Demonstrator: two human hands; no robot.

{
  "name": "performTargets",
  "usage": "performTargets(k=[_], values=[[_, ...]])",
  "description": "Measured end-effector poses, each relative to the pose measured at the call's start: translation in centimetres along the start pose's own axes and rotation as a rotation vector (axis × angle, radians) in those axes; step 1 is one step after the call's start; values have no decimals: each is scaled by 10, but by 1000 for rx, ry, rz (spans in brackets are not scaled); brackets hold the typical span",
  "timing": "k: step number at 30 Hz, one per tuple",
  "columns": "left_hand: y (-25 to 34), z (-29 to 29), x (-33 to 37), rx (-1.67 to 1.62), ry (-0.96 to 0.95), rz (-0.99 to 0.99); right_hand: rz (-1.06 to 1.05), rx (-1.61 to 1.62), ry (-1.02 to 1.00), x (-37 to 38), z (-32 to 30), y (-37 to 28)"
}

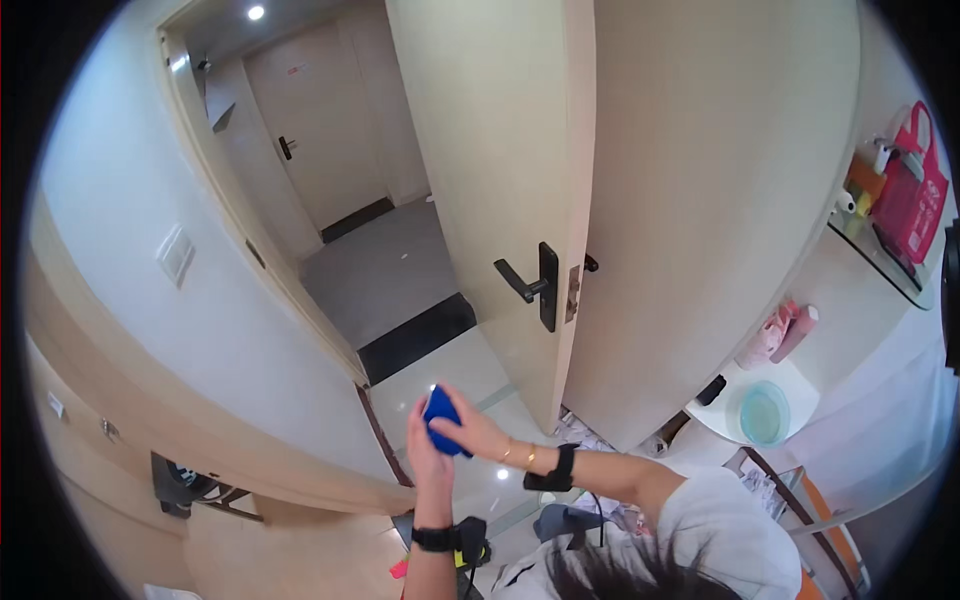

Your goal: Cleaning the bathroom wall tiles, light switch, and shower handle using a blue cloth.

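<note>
1. Dark hair (620,572) hangs nearest, beside a white sleeve (735,530).
2. Left hand (427,455) and right hand (477,431) clasp a small blue object (438,406) between them, left of the bottom corner of the open door (490,140).
3. Firm left-hand support should steady it under the right thumb.

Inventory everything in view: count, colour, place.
Handheld object: 1, blue, lower centre
Open door: 1, cream, centre
Lever handle: 1, black, open door
Far door: 1, cream, upper left
Floor strips: 2, black, doorway, far door
Switch panel: 1, white, left wall
Ceiling light: 1, white, upper left
Bag: 1, pink, upper right
Basin: 1, teal, lower right
Bottle-like item: 1, pink, beyond basin
Floor clutter: uncountable, mixed, by open door
Wristbands: 2, black, one per wrist
Left hand: 1, bare, on handheld object
Right hand: 1, bare, on handheld object
</note>
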State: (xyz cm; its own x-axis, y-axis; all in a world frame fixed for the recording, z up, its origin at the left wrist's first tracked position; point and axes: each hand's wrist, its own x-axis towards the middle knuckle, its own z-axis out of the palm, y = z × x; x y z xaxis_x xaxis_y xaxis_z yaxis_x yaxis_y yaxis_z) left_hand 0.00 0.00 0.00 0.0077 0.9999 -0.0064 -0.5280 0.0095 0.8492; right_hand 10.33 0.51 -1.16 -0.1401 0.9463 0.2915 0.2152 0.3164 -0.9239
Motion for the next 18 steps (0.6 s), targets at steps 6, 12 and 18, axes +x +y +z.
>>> performTargets(k=[6, 12, 18], values=[[-22, 144, 41, 333, -156, 197, -59, -118, 408, 2, -137, -17], [-26, 203, 75, 655, -503, 619, -331, -588, 652, 10, -206, -28], [-20, 273, 106, 543, -345, 789, -526, -648, 947, 79, -265, -44]])
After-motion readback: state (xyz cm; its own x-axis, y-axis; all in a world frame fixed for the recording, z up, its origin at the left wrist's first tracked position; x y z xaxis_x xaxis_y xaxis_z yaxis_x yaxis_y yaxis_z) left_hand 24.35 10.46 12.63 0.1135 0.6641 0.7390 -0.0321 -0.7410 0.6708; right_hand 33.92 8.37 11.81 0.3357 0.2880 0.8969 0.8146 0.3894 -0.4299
